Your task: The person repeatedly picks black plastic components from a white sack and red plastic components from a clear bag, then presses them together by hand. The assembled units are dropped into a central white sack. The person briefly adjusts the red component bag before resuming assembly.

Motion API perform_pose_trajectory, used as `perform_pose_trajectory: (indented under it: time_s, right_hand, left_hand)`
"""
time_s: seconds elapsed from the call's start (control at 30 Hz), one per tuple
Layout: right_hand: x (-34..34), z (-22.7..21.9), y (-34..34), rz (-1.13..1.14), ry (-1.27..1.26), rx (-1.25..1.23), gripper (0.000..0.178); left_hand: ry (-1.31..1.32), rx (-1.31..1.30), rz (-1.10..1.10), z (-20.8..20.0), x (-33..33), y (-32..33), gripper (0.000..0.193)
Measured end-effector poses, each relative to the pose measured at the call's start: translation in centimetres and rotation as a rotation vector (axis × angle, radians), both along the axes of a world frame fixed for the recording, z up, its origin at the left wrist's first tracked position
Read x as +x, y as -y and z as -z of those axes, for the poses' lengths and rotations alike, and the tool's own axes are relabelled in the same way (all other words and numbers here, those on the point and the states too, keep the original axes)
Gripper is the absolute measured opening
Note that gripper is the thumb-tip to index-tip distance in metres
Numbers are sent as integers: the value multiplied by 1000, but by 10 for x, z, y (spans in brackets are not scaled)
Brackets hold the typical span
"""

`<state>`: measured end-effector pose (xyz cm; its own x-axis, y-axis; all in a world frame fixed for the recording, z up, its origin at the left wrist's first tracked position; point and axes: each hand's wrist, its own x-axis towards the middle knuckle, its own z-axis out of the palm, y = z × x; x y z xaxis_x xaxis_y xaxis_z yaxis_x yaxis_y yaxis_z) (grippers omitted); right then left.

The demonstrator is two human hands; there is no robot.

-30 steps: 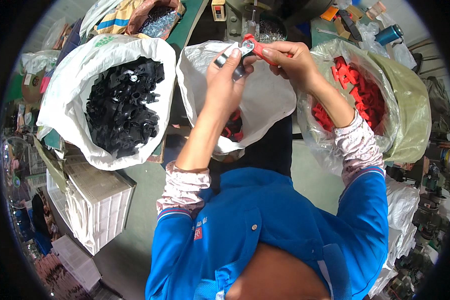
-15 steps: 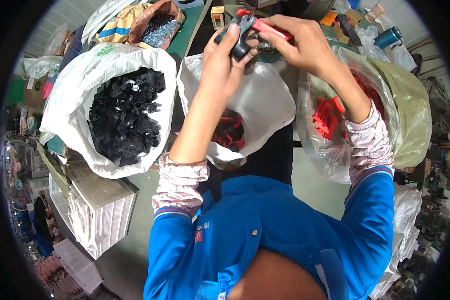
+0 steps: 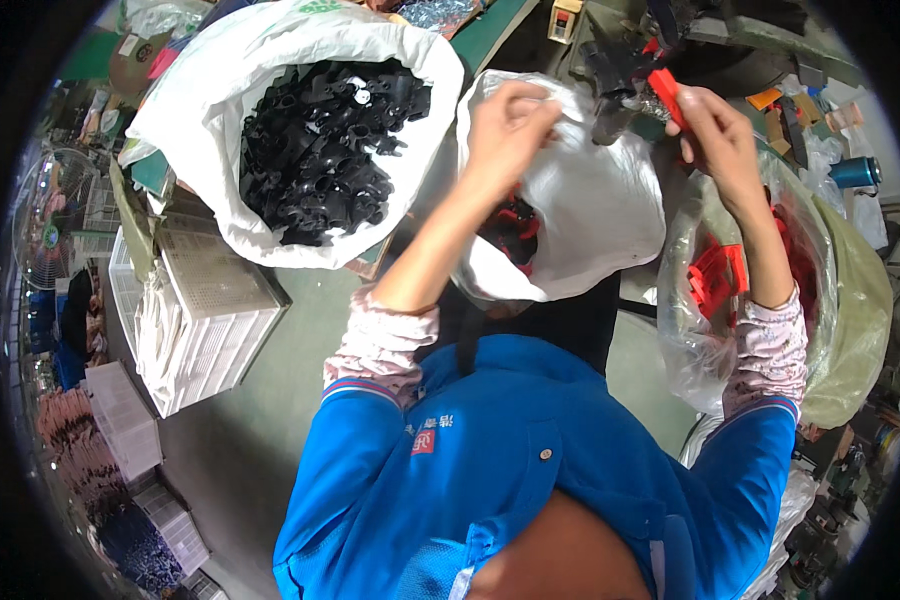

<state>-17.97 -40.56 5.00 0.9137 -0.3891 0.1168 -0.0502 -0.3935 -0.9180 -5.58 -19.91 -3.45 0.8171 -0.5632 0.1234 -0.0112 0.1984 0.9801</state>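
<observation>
My left hand (image 3: 510, 132) hovers over the middle white sack (image 3: 610, 205), its fingers curled and pressed together. Whatever those fingertips hold, if anything, is too blurred to name. Farther right, my right hand (image 3: 722, 135) grips a red plastic piece (image 3: 664, 92) between thumb and fingers, beside the dark machine parts (image 3: 615, 80). Red and black parts (image 3: 513, 232) lie deep in the middle sack. A heap of black plastic parts (image 3: 315, 150) fills the large white sack (image 3: 195, 150) on the left. Below my right hand, red plastic pieces (image 3: 715, 277) sit in a clear plastic bag (image 3: 682, 335).
White plastic crates (image 3: 220, 320) stand on the floor at left. A small yellowish box (image 3: 564, 20) is at the back of the green worktable. A blue-green bottle (image 3: 856, 172) lies at the far right, near an olive sack (image 3: 850, 300). A fan (image 3: 50, 220) shows at the left rim.
My hands have moved apart. My left hand no longer holds the black part and is now over the middle sack; my right hand keeps a red piece. The view has shifted.
</observation>
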Motion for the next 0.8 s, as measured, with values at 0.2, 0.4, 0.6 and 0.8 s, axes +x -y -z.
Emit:
perform_pose_trajectory:
  time_s: [0.2, 0.4, 0.6, 0.8]
  right_hand:
    - [-80, 22, 48, 210, -120, 52, 42]
    - [-153, 18, 107, 445, -89, -75, 33]
    - [-226, 64, 164, 552, -703, -558, 35]
    - [-226, 169, 162, 434, -533, -327, 51]
  left_hand:
    - [724, 859, -422, 41, 56, -149, 36]
    - [1122, 1313, 18, 67, 78, -214, 53]
    - [807, 1259, -21, 36, 75, -185, 20]
    - [106, 127, -339, 38, 77, -179, 33]
